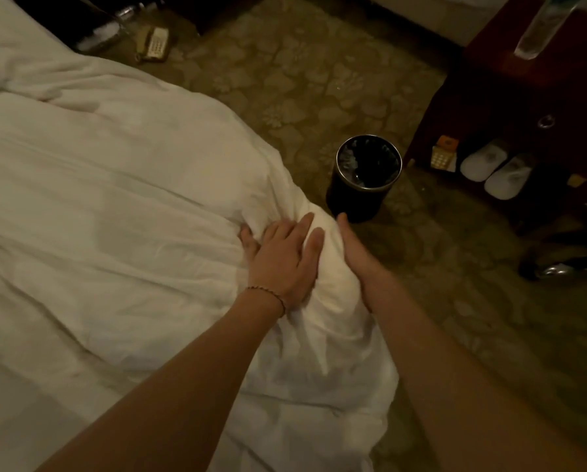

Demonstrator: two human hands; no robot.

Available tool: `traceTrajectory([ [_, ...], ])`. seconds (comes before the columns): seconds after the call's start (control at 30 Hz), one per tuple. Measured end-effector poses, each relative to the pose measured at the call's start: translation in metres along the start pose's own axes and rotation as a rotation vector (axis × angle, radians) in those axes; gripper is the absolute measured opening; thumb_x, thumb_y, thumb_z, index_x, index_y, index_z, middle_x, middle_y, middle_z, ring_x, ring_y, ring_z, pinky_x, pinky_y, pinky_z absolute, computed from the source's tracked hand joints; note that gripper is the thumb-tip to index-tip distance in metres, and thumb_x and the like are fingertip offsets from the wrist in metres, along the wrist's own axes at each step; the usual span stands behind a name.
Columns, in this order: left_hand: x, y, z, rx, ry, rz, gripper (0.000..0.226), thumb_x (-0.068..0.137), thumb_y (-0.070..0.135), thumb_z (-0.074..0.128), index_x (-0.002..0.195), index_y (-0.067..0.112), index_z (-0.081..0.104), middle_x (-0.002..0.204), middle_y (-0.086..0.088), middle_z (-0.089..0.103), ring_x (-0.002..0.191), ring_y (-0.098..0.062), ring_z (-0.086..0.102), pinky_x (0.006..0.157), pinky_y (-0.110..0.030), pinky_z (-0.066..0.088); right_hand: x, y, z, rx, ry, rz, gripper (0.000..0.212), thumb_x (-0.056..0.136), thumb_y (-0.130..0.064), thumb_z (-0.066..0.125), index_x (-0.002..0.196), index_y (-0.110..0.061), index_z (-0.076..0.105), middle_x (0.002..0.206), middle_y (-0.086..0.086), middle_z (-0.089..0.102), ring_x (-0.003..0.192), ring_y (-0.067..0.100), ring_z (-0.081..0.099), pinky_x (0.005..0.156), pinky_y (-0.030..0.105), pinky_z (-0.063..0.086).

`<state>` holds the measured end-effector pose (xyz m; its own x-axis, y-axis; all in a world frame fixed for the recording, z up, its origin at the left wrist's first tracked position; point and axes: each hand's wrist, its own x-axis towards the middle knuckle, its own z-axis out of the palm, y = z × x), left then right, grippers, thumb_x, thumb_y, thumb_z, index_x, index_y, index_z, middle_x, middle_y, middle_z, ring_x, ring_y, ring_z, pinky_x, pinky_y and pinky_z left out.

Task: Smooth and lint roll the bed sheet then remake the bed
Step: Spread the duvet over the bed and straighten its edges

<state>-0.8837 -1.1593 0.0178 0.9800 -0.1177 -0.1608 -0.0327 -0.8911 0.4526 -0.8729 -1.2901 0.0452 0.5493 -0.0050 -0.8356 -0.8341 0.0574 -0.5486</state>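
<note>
— Bedding first: where is it, and how is it being handled?

— From the head view, the white duvet (121,206) covers the bed and bunches at the corner nearest the floor, where it spills over the edge. The left hand (282,257) lies flat on top of that bunch, fingers straight and spread, pressing it down. The right hand (348,247) sits against the outer side of the same bunch; its fingers are hidden behind the cloth, so I cannot tell whether they grip or only push.

— Why both hands on one lump?

— My guess is they are squaring the corner, one hand holding the top while the other shapes the side.

— And the fabric?

— Soft, thick, matte cotton by its look, creased in long shallow folds. No lint roller shows.

— Anything close by?

— A round dark waste bin (367,178) with a shiny rim stands on the patterned carpet (302,80) just beside the corner. White slippers (496,168) rest in a dark red cabinet (523,97).
</note>
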Motion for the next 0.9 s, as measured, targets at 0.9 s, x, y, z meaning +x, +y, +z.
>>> traceTrajectory([
  [0.9, -0.003, 0.058, 0.052, 0.295, -0.207, -0.008, 0.066, 0.094, 0.070, 0.007, 0.154, 0.044, 0.014, 0.161, 0.007, 0.021, 0.151, -0.025, 0.005, 0.116, -0.067, -0.003, -0.038, 0.070, -0.129, -0.061, 0.416, -0.217, 0.071, 0.062, -0.077, 0.069, 0.104, -0.020, 0.063, 0.097, -0.004, 0.063, 0.086, 0.016, 0.059, 0.072, 0.030, 0.049],
])
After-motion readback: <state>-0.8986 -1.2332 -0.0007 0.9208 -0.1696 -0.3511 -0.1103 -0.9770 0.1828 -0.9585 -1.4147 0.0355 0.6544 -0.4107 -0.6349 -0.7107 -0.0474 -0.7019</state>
